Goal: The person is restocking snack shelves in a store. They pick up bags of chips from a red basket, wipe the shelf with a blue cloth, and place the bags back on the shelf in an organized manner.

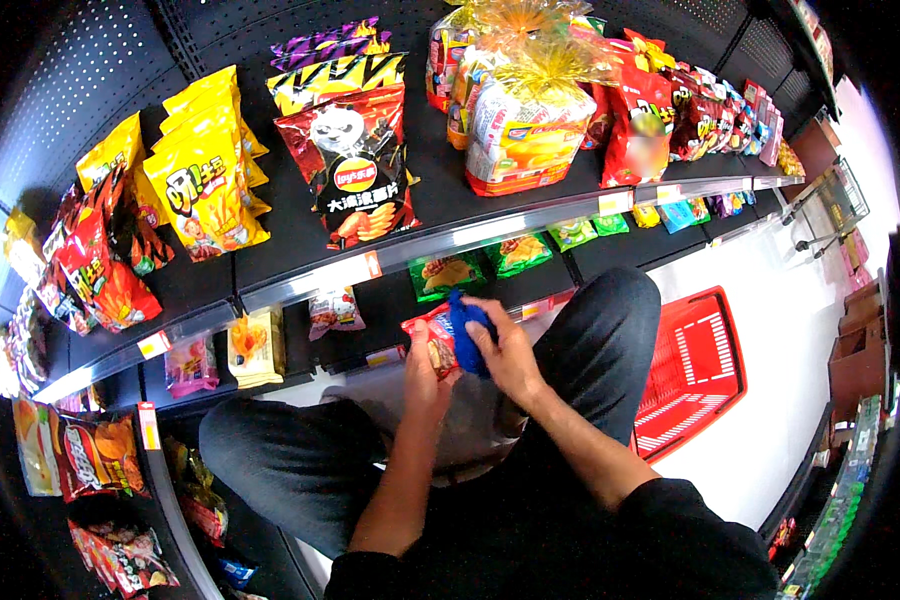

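Gripping a red snack packet (436, 327) and a blue cloth (466, 346).
Head view: the left hand (422, 372) is closed around the packet's left side, thumb on its front; the right hand (503, 350) clamps the cloth against the packet's right side. The packet is held between the knees (615, 310), before the shelves (270, 265); a red basket (734, 340) stands on the white floor (785, 350) to the right.

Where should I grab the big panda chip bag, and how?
Probably by both side edges of the panda bag, coming from the front. It stands at the front of its row, printed face outward, with yellow-and-black bags close behind its top, so the back looks hard to reach. Gaps show beside both edges.
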`<state>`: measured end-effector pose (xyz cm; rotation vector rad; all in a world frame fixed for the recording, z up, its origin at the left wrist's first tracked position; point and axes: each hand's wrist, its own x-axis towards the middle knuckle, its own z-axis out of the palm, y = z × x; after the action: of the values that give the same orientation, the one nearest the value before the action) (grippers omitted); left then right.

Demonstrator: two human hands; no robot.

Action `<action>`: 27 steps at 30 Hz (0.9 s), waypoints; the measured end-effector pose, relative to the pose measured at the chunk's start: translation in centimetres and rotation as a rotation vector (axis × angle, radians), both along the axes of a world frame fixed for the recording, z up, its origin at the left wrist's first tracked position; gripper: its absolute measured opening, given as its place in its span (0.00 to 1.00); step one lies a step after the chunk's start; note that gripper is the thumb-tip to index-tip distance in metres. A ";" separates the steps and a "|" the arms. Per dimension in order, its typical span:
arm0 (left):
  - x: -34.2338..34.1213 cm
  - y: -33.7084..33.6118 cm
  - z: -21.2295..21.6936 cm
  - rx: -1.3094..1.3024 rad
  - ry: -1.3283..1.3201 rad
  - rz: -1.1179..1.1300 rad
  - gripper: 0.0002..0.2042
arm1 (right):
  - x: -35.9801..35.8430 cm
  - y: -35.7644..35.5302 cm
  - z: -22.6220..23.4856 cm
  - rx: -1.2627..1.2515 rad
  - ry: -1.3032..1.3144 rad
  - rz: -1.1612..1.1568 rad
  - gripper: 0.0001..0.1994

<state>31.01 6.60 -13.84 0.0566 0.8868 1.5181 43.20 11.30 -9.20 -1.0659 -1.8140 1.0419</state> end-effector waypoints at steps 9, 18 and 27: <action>-2.4 0.4 -6.5 0.040 0.102 0.125 0.24 | 1.1 -3.6 -3.5 -0.145 -0.134 0.106 0.16; -4.5 2.1 -8.6 -0.108 0.107 0.207 0.23 | 3.9 -0.1 0.3 -0.023 -0.215 0.296 0.13; -8.5 7.3 -13.9 -0.146 0.258 0.213 0.21 | 6.5 9.7 8.3 0.094 -0.592 0.463 0.13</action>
<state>22.48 13.93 -27.79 0.0536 1.2398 1.6624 49.74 20.97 -0.92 -0.9826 -2.6543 0.9394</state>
